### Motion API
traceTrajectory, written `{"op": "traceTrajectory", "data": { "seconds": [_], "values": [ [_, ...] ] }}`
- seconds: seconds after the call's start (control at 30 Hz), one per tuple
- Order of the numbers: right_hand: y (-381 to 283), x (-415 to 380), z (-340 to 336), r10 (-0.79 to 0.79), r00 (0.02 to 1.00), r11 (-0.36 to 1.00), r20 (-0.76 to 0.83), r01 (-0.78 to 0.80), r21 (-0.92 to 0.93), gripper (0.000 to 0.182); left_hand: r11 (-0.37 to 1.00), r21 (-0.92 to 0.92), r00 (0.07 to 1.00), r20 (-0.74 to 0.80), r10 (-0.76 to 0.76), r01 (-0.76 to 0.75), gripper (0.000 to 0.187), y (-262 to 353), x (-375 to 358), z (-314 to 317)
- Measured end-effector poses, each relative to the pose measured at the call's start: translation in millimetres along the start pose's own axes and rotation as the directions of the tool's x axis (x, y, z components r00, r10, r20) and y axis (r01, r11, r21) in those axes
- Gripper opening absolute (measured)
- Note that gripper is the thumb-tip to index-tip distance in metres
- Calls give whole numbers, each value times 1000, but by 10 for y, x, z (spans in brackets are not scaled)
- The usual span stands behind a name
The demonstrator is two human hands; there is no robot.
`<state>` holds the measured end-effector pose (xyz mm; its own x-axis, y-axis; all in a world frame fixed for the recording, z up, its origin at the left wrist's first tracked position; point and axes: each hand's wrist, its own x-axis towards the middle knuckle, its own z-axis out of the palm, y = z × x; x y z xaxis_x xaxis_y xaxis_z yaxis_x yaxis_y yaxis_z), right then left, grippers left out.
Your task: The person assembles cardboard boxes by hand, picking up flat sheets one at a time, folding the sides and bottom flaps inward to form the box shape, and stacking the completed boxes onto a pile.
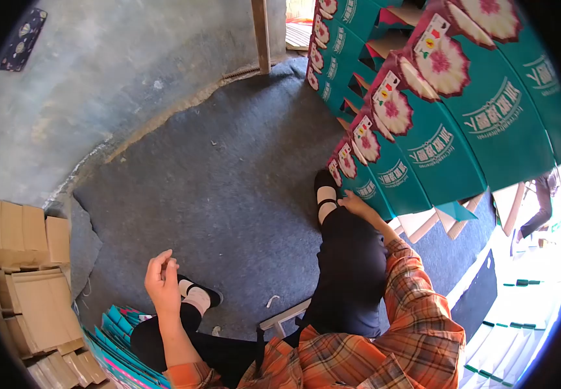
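Note:
My left hand (162, 283) is raised above my left knee, its fingers curled toward the thumb, with no object visible in it. Beyond my right knee, my right hand (354, 203) reaches down beside the bottom edge of the stacked teal printed boxes (446, 152). Its index finger is extended near my right shoe (324, 179), and no held object shows. Whether that hand touches the lowest box is unclear. The teal boxes carry pink and white flower pictures and stand in a tall row on the right.
Brown cardboard pieces (44, 305) are stacked at the left. More teal folded boxes (115, 347) lie beside my left leg. A metal stool frame (286, 315) is between my legs. A wooden post (261, 35) stands by the wall. Part of a person (538, 207) shows at far right.

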<state>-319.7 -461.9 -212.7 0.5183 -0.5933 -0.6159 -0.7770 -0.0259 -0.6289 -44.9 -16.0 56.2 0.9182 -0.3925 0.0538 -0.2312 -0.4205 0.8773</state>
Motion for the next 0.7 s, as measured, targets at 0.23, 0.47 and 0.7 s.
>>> {"op": "traceTrajectory", "data": {
  "seconds": [0.23, 0.47, 0.7],
  "values": [
    [-123, -127, -125, -34, 991, 960, 131, -5, 281, 86, 992, 117, 993, 115, 37, -50, 19, 114, 258, 246],
    [-128, -111, -208, 21, 993, 979, 117, -44, 199, 82, 988, 144, 977, 212, 18, -49, 19, -110, 419, 356],
    [-416, -263, -341, 122, 989, 979, 82, -134, 156, 80, 982, 186, 968, 251, -24, -24, 19, -610, 543, 79]
  ]
}}
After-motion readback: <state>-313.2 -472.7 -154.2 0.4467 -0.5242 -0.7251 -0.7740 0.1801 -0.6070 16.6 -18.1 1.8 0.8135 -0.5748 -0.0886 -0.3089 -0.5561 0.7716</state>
